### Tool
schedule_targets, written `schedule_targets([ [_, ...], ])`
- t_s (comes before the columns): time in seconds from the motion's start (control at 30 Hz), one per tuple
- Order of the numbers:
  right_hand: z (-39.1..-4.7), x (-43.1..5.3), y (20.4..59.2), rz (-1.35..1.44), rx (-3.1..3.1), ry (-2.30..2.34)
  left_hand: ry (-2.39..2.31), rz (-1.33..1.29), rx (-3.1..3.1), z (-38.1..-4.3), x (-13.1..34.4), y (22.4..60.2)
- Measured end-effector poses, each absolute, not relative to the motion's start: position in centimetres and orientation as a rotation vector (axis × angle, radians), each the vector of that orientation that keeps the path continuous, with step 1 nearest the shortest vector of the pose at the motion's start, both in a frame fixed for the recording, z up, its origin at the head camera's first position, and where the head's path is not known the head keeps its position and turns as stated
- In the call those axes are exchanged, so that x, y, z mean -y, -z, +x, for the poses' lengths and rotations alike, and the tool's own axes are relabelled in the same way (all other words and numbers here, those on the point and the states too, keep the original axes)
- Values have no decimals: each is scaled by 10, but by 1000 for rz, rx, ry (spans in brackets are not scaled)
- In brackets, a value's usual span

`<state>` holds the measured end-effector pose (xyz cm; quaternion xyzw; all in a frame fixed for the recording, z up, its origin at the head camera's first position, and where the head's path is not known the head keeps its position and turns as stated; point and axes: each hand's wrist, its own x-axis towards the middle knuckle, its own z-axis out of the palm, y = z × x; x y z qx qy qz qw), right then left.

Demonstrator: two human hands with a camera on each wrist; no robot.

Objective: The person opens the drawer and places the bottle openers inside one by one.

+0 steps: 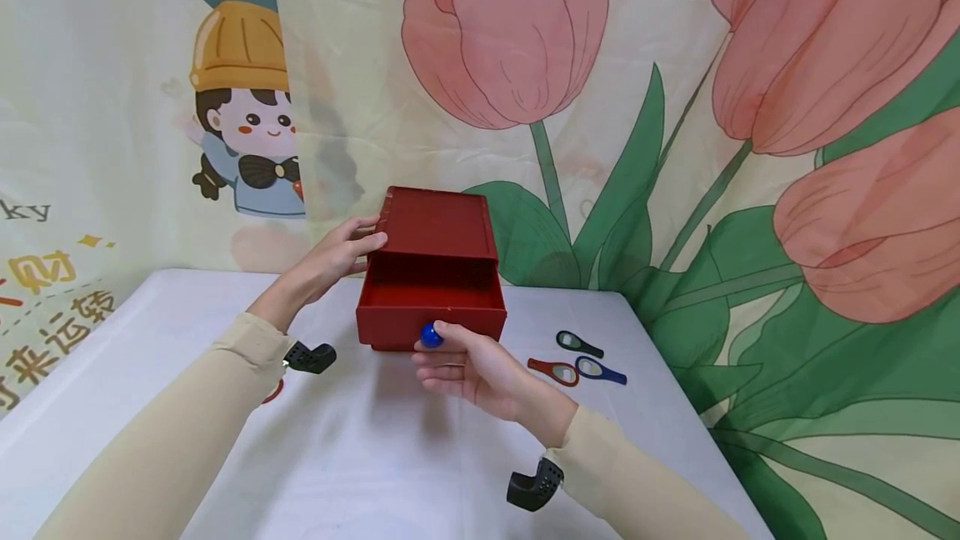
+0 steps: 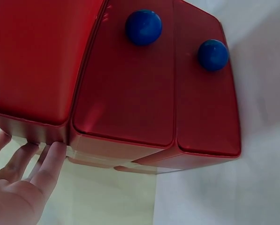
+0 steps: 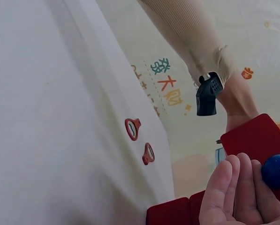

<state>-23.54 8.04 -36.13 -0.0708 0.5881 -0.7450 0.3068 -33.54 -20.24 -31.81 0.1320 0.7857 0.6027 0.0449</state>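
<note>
A red drawer box (image 1: 435, 223) stands on the table with its top drawer (image 1: 367, 325) pulled partly out. No contents can be made out in the visible part of that drawer. My right hand (image 1: 480, 369) pinches the blue knob (image 1: 431, 335) on the drawer's front, thumb on the near side. Against the box's left side rests my left hand (image 1: 330, 261), thumb at the top edge and fingers fairly straight. In the left wrist view, two lower drawer fronts (image 2: 125, 93) with blue knobs (image 2: 213, 55) are closed.
Right of the box lie a black magnifying glass (image 1: 577, 344), a red one (image 1: 555, 372) and a blue one (image 1: 600, 370). Two red magnifying glasses (image 3: 132, 129) lie on the table's left side. A tulip-printed cloth (image 1: 525, 40) hangs behind the white table (image 1: 360, 473).
</note>
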Motion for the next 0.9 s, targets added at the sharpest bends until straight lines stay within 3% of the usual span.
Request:
schedule_targets([
  [0.9, -217, -84, 362, -210, -1546, 1936, -1863, 437, -2379, -336, 203, 320],
])
